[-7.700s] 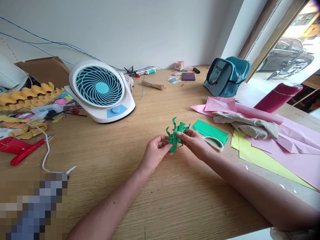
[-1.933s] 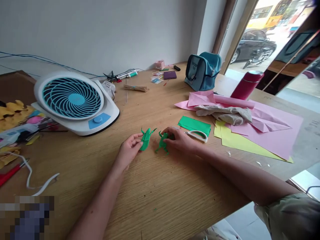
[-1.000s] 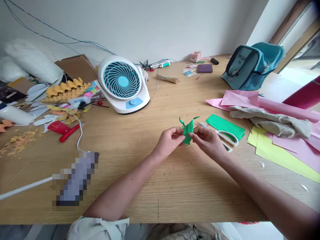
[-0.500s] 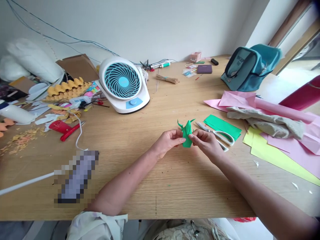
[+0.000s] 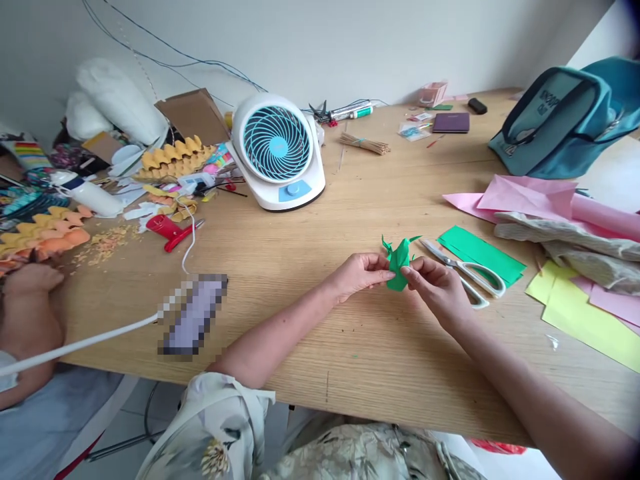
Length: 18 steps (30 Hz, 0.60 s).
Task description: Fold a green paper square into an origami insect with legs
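A small piece of folded green paper, with thin twisted strips sticking out at its top, is held upright just above the table. My left hand pinches its left side between thumb and fingers. On the other side my right hand grips it, the thumb pressed on its front. Scissors with white handles lie right beside my right hand, partly hidden by it. Behind them rest flat green paper strips.
A white fan stands behind, left of centre. Pink paper, a grey glove and yellow sheets lie right, below a teal bag. A red glue gun and a blurred phone lie left, near another person's hand.
The view has swung left, so the whole scene sits further right and the other person's arm shows at left. Both my hands keep the same pinch on the folded green paper.
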Available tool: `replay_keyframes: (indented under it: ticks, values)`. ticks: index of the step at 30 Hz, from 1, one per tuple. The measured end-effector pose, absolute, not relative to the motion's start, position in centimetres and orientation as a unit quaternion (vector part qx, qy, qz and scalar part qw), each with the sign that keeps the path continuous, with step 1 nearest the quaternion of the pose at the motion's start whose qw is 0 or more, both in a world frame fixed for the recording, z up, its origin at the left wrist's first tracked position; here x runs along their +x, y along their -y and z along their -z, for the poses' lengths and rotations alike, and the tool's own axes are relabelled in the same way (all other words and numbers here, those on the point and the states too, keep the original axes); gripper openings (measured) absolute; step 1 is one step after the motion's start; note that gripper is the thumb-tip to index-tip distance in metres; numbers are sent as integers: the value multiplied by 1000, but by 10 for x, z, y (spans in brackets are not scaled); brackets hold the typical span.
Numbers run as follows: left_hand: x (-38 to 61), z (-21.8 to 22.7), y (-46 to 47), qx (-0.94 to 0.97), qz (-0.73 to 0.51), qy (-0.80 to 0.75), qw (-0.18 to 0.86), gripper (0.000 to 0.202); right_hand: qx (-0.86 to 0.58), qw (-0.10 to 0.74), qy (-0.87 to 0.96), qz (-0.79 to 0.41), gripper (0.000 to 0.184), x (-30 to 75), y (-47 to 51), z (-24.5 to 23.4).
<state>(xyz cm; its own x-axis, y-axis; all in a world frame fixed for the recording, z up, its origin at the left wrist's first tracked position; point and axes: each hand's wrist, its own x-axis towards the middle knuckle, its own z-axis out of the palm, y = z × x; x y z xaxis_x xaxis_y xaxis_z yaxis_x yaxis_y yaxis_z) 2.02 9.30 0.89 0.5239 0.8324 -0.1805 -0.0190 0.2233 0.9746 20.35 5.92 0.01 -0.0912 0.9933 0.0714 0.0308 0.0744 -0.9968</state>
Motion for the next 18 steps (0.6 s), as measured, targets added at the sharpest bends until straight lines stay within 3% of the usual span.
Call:
replay_keyframes:
  ticks: [18]
  values:
    - [24,-8,-90,567,-306,-370,669,34,-482,493,563,-456,42,203,-54,0]
